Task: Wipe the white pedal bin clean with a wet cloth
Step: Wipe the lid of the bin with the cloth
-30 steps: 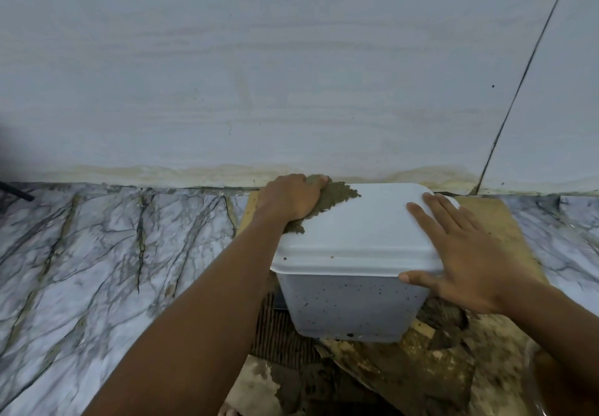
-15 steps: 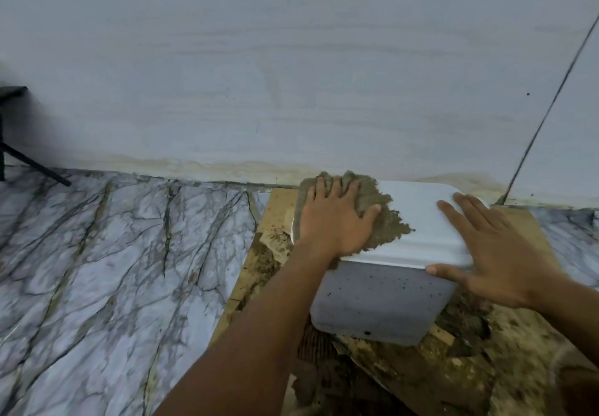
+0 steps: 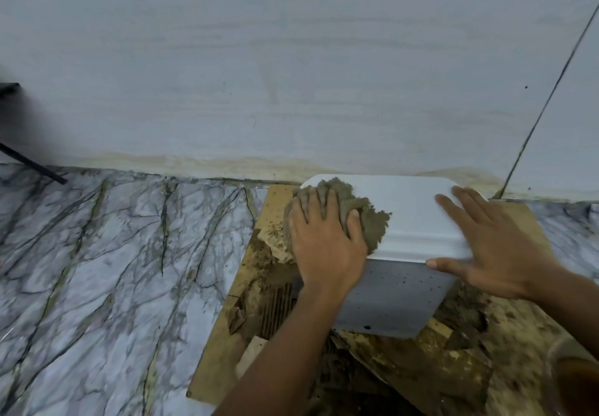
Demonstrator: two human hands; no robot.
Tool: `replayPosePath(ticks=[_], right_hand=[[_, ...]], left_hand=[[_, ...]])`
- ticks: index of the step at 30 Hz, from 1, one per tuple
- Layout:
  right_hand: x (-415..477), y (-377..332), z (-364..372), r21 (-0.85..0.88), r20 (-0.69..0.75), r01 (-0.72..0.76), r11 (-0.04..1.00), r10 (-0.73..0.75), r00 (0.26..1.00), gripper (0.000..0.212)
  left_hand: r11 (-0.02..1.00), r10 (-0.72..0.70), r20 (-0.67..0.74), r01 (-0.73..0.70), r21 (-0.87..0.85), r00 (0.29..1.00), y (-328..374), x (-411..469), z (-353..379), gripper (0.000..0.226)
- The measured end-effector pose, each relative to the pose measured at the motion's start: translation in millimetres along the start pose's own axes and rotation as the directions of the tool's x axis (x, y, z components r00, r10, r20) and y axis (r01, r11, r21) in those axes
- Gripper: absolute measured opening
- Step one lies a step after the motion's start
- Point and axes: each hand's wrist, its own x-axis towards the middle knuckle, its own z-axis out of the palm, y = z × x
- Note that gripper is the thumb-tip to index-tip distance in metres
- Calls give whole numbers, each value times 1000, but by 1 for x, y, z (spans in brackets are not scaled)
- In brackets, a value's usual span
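Note:
The white pedal bin (image 3: pixel 411 214) stands against the wall, its lid closed and its front face (image 3: pixel 395 299) speckled with dark spots. A dirty brown-grey wet cloth (image 3: pixel 372 221) lies on the left part of the lid. My left hand (image 3: pixel 324 237) presses flat on the cloth, fingers spread and pointing toward the wall. My right hand (image 3: pixel 489 247) rests flat on the lid's right side, fingers straight, thumb along the lid's front edge.
The bin sits on a soiled wooden board (image 3: pixel 227 334) littered with dirt and torn cardboard. Marble-patterned floor (image 3: pixel 113 269) lies to the left. A pale wall (image 3: pixel 291 75) rises behind. A black metal leg (image 3: pixel 32 163) shows at far left, and a round container rim (image 3: pixel 573 367) at lower right.
My left hand moved with the cloth from the lid's back left corner toward its front left part, fingers now spread flat. My right hand stayed on the lid.

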Motion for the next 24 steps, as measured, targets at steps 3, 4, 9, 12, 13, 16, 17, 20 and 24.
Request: replayPosePath(ticks=[3, 4, 9, 12, 13, 16, 17, 20, 24], right_hand=[[-1, 0, 1, -1, -9, 0, 1000, 0, 1000, 115], [0, 0, 1, -5, -12, -3, 1000, 3, 1000, 114], [11, -1, 3, 7, -30, -34, 999, 35, 999, 116], [19, -1, 3, 0, -42, -35, 999, 35, 998, 117], [20, 0, 2, 1, -42, -34, 999, 34, 999, 117], [17, 3, 2, -2, -33, -25, 1000, 25, 999, 115], [15, 3, 2, -5, -28, -23, 1000, 23, 999, 115], [13, 2, 2, -3, -29, -27, 1000, 27, 999, 115], [13, 1, 2, 1, -36, -25, 1000, 25, 999, 116]], left_hand=[[993, 117, -64, -114, 41, 991, 7, -10, 8, 62], [987, 154, -61, -151, 61, 986, 7, -5, 9, 61], [958, 250, 66, -256, 127, 966, -3, 39, -4, 61], [981, 164, 84, -171, 85, 983, -8, 56, -7, 61], [986, 133, 77, -140, 86, 988, -6, 56, -5, 62], [988, 91, 16, -93, 127, 996, 4, 43, 4, 63], [987, 88, 3, -88, 134, 996, 8, 38, 5, 63], [978, 150, 23, -152, 145, 988, 16, 30, 6, 62], [950, 277, 65, -284, 131, 959, 10, 42, 1, 60]])
